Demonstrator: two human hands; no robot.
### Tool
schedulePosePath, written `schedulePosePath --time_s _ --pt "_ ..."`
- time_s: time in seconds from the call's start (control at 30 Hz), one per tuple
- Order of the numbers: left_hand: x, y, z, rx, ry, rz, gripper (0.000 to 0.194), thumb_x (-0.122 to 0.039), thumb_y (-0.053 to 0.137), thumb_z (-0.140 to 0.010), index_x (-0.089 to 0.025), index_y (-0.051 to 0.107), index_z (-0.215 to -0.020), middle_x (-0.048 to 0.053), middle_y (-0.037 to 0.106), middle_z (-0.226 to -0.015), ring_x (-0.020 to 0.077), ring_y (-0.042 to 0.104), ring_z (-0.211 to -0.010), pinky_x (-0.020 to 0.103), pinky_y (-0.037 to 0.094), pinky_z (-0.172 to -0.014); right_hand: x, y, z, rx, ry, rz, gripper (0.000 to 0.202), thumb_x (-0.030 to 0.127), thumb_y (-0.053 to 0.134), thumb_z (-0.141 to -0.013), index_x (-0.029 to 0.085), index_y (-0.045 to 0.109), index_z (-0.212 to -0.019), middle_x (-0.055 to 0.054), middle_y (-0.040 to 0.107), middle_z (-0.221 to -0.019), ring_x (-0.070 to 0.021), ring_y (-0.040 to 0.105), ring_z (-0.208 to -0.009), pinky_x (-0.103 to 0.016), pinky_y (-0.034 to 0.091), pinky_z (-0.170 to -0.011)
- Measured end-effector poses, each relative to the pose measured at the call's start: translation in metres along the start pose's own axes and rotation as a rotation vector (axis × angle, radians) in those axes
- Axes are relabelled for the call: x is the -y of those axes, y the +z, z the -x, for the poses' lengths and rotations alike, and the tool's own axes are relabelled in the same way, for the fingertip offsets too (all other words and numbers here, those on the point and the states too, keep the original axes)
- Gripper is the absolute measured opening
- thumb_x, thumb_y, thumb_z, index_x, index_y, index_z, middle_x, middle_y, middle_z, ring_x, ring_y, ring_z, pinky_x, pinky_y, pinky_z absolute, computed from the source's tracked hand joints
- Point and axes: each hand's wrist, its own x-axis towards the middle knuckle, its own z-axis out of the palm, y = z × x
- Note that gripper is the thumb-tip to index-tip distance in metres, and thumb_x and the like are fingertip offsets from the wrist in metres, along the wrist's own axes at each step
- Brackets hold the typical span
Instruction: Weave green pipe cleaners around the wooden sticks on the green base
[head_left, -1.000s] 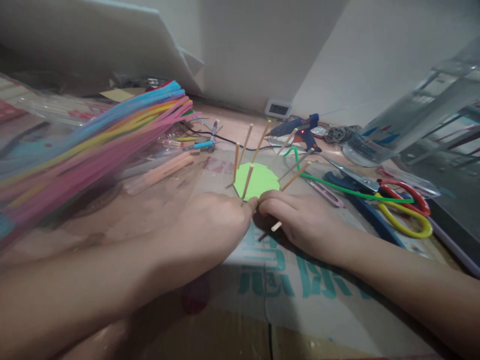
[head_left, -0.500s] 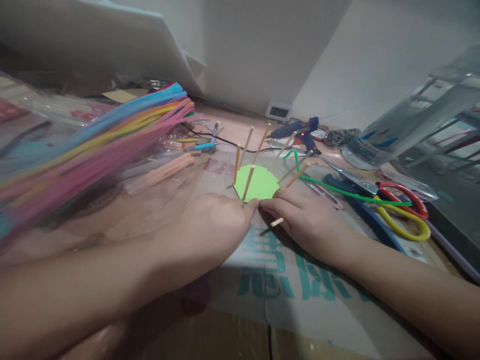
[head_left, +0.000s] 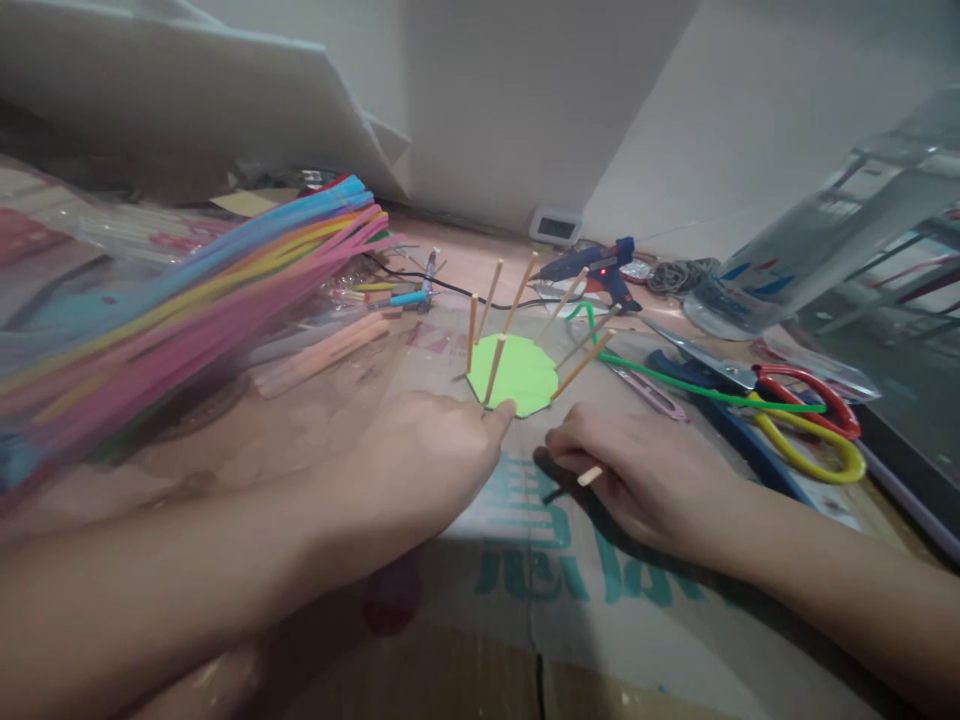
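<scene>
A bright green disc (head_left: 517,372) with a scalloped edge lies in front of me, and several thin wooden sticks (head_left: 496,372) stand around its rim, some leaning outward. My left hand (head_left: 439,445) is closed at the disc's near edge, its thumb tip on the rim. Just right of the disc, apart from it, my right hand (head_left: 630,460) is closed around another wooden stick (head_left: 590,476). Only the pale end of that stick pokes out below the fingers; the rest is hidden.
Pipe cleaners (head_left: 300,270) in many colours lie at left. A glue gun (head_left: 592,268) with a red light sits behind the disc. Scissors (head_left: 810,440), a bent green pipe cleaner (head_left: 690,385) and a clear bottle (head_left: 795,250) are at right. Printed plastic sheeting (head_left: 645,620) covers the cardboard.
My right hand has drawn back from the disc's near edge, right and slightly toward me, with the stick still in it. My left hand has stayed at the rim.
</scene>
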Motion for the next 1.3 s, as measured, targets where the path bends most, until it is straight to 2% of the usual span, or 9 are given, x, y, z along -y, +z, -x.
schedulePosePath --time_s 0.1,0.23,0.4,0.53,0.77,0.9,1.03,1.17,1.3 --pt "0.000 0.000 -0.001 0.101 -0.007 -0.089 0.036 -0.019 0.050 -0.095 -0.019 0.063 -0.128 0.007 0.074 -0.081 0.0246 0.069 -0.066 0.031 0.042 -0.052 0.010 -0.022 0.003 -0.080 0.022 -0.089 0.010 0.015 0.043 -0.094 0.023 0.047 -0.090 0.001 0.057 -0.071 -0.0127 0.050 -0.057 -0.024 0.038 -0.053" --pt "0.001 0.002 0.003 0.047 -0.003 -0.097 0.037 -0.023 0.047 -0.097 -0.021 0.060 -0.132 0.008 0.075 -0.088 0.0244 0.070 -0.069 0.032 0.045 -0.054 0.017 -0.042 0.001 -0.152 0.062 -0.110 0.019 0.024 0.042 -0.099 0.023 0.046 -0.081 0.002 0.052 -0.063 -0.0114 0.047 -0.051 -0.024 0.036 -0.049" --pt "-0.002 0.000 0.007 0.021 0.068 -0.130 0.049 -0.015 0.052 -0.092 -0.020 0.051 -0.140 0.007 0.074 -0.091 0.0254 0.070 -0.075 0.034 0.048 -0.058 0.021 -0.044 0.008 0.109 -0.001 -0.215 0.047 0.043 0.036 -0.105 0.020 0.053 -0.067 0.002 0.053 -0.055 -0.0101 0.050 -0.050 -0.024 0.034 -0.050" --pt "-0.004 -0.001 0.004 0.016 0.073 -0.101 0.038 -0.016 0.052 -0.092 -0.021 0.059 -0.129 0.004 0.072 -0.083 0.0253 0.069 -0.070 0.035 0.046 -0.056 0.029 -0.048 0.022 0.277 0.080 -0.388 0.046 0.063 0.048 -0.093 0.020 0.064 -0.085 -0.001 0.066 -0.073 -0.0123 0.059 -0.063 -0.023 0.041 -0.058" --pt "-0.001 0.006 0.008 -0.117 0.090 -0.010 0.026 -0.028 0.045 -0.100 -0.019 0.067 -0.111 0.007 0.073 -0.087 0.0241 0.069 -0.077 0.034 0.047 -0.065 0.019 -0.054 0.025 -0.006 0.142 -0.270 0.027 0.029 0.039 -0.104 0.020 0.061 -0.091 -0.004 0.064 -0.087 -0.0148 0.060 -0.083 -0.025 0.045 -0.075" --pt "-0.009 0.004 0.015 -0.218 0.058 0.412 0.030 -0.043 0.057 -0.095 -0.020 0.065 -0.112 0.003 0.073 -0.092 0.0188 0.068 -0.080 0.029 0.048 -0.067 0.030 -0.030 0.021 0.087 0.209 -0.167 0.024 0.030 0.042 -0.102 0.021 0.064 -0.102 -0.004 0.070 -0.088 -0.0168 0.063 -0.077 -0.028 0.043 -0.069" --pt "-0.017 0.003 0.018 -0.300 0.024 0.784 0.012 -0.028 0.059 -0.094 -0.021 0.067 -0.098 -0.001 0.071 -0.087 0.0119 0.065 -0.077 0.022 0.048 -0.069 0.050 -0.007 0.013 0.087 0.288 -0.071 0.013 0.019 0.047 -0.095 0.017 0.054 -0.106 -0.008 0.070 -0.087 -0.0194 0.063 -0.074 -0.028 0.037 -0.062" --pt "-0.016 -0.002 0.017 -0.398 0.083 0.796 0.011 -0.027 0.067 -0.090 -0.019 0.065 -0.095 -0.001 0.069 -0.088 0.0116 0.062 -0.078 0.022 0.047 -0.069 0.054 -0.003 0.003 0.132 0.338 -0.131 0.010 0.016 0.047 -0.093 0.017 0.051 -0.102 -0.008 0.071 -0.086 -0.0177 0.063 -0.071 -0.026 0.035 -0.059" --pt "-0.011 -0.014 0.019 -0.366 0.222 0.657 0.011 -0.022 0.057 -0.096 -0.018 0.066 -0.090 0.000 0.069 -0.087 0.0119 0.062 -0.084 0.022 0.047 -0.076 0.048 -0.015 0.004 0.157 0.331 -0.176 0.014 0.025 0.046 -0.097 0.019 0.058 -0.103 -0.007 0.072 -0.088 -0.0185 0.064 -0.074 -0.028 0.039 -0.063"
